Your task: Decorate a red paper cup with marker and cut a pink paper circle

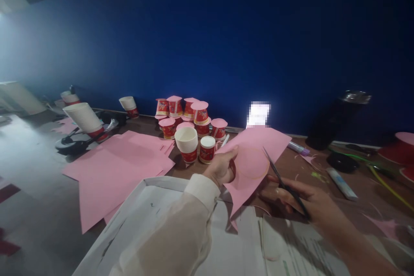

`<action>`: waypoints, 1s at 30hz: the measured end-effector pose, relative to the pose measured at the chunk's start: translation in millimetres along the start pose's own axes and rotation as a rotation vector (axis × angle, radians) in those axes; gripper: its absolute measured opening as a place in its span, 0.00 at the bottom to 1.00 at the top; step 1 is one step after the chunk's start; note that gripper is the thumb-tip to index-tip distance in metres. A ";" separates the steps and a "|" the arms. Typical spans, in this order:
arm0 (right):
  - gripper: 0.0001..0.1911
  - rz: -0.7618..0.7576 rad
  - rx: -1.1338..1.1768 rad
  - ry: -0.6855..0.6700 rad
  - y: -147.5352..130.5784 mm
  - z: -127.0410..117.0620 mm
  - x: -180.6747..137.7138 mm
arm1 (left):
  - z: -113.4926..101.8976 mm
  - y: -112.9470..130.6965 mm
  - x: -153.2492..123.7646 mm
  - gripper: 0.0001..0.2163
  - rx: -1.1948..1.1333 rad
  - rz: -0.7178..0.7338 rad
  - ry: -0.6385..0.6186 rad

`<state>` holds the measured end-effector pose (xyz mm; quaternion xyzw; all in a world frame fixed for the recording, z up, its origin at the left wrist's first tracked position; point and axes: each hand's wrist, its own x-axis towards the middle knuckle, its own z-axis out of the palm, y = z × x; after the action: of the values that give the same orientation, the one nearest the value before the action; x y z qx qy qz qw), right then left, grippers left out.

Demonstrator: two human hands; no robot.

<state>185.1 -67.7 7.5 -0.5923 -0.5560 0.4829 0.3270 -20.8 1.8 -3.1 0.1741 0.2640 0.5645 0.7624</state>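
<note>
My left hand [223,167] grips the left edge of a sheet of pink paper [258,142], thumb on top. A circle outline is drawn on the sheet, and its lower edge is cut into a jagged shape. In my right hand [291,196] is a pair of black-handled scissors [278,170], its blades reaching up over the paper beside the circle's right side. Whether the blades are apart I cannot tell. Left of my left hand stand a stack of white paper cups [186,139] and a red cup with a white top [207,148].
Several red paper cups [200,114] with pink discs stand at the back. Pink sheets [119,168] lie left, beside a white box lid [155,207]. A black bottle [333,120], a glue stick [342,184] and paper scraps are right. A blue partition [207,43] rises behind.
</note>
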 end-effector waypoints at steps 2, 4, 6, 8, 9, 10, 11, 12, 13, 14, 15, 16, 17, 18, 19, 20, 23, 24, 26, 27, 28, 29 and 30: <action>0.30 0.006 -0.015 -0.013 -1.6 0.5 -1.0 | -0.1 0.8 -0.5 0.05 0.005 -0.012 -0.009; 0.31 0.015 0.011 0.003 -4.5 3.0 -4.1 | -0.1 1.7 -0.8 0.05 0.004 -0.018 -0.018; 0.30 0.010 0.063 0.047 -7.1 6.1 -8.0 | -0.4 2.6 -0.9 0.04 0.003 -0.020 -0.028; 0.28 -0.003 0.100 0.081 -7.3 7.8 -10.2 | -1.1 3.3 -0.7 0.04 0.008 -0.024 -0.038; 0.28 -0.006 0.108 0.086 -6.0 7.6 -10.2 | -1.5 3.6 -0.5 0.04 0.011 -0.027 -0.043; 0.29 0.003 0.105 0.073 -3.9 6.8 -9.3 | -2.0 3.9 -0.4 0.04 0.015 -0.027 -0.048; 0.30 0.012 0.094 0.057 -1.2 5.3 -7.9 | -2.5 4.2 -0.2 0.04 0.019 -0.027 -0.052; 0.31 0.017 0.079 0.045 1.7 3.4 -6.0 | -3.0 4.4 -0.1 0.04 0.022 -0.029 -0.056; 0.31 0.019 0.056 0.036 4.4 1.4 -4.1 | -3.4 4.7 0.0 0.04 0.025 -0.029 -0.060; 0.31 0.012 0.035 0.034 6.7 -0.5 -2.2 | -3.8 4.8 0.1 0.04 0.025 -0.032 -0.063; 0.30 0.003 0.012 0.032 8.1 -2.1 -0.7 | -4.2 4.9 0.0 0.04 0.023 -0.036 -0.064; 0.29 -0.009 -0.006 0.035 8.7 -3.3 0.4 | -4.5 4.9 0.0 0.04 0.020 -0.043 -0.064; 0.28 -0.015 -0.020 0.032 8.5 -4.1 1.1 | -4.7 4.8 -0.2 0.03 0.019 -0.050 -0.064; 0.27 -0.013 -0.033 0.021 7.9 -4.5 1.5 | -4.9 4.6 -0.4 0.03 0.021 -0.058 -0.064; 0.27 -0.009 -0.042 0.004 7.0 -4.7 1.7 | -5.1 4.3 -0.7 0.03 0.027 -0.070 -0.065; 0.28 -0.009 -0.045 -0.009 6.3 -4.7 1.9 | -5.4 4.0 -1.0 0.02 0.038 -0.086 -0.066; 0.30 -0.023 -0.028 -0.014 6.6 -5.0 2.4 | -6.3 3.0 -2.1 0.02 0.065 -0.124 -0.079; 0.30 -0.033 -0.018 -0.007 7.3 -5.2 2.4 | -6.7 2.9 -2.4 0.02 0.068 -0.131 -0.084; 0.30 -0.037 -0.001 -0.006 8.3 -5.3 1.5 | -7.4 3.0 -3.1 0.03 0.071 -0.135 -0.091; 0.30 -0.030 0.004 -0.015 8.5 -5.3 0.7 | -7.8 3.3 -3.5 0.03 0.073 -0.137 -0.094; 0.30 -0.023 0.010 -0.019 8.5 -5.1 -0.2 | -8.0 3.7 -3.9 0.03 0.075 -0.138 -0.099; 0.30 -0.018 0.017 -0.010 8.4 -4.8 -1.0 | -8.3 4.1 -4.3 0.03 0.077 -0.138 -0.107; 0.30 -0.013 0.025 0.004 8.3 -4.6 -1.6 | -8.6 4.4 -4.7 0.02 0.076 -0.137 -0.117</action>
<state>192.4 -70.0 1.6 -0.5857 -0.5529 0.4864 0.3386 -30.4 -1.5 -6.5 0.2171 0.2515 0.4896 0.8062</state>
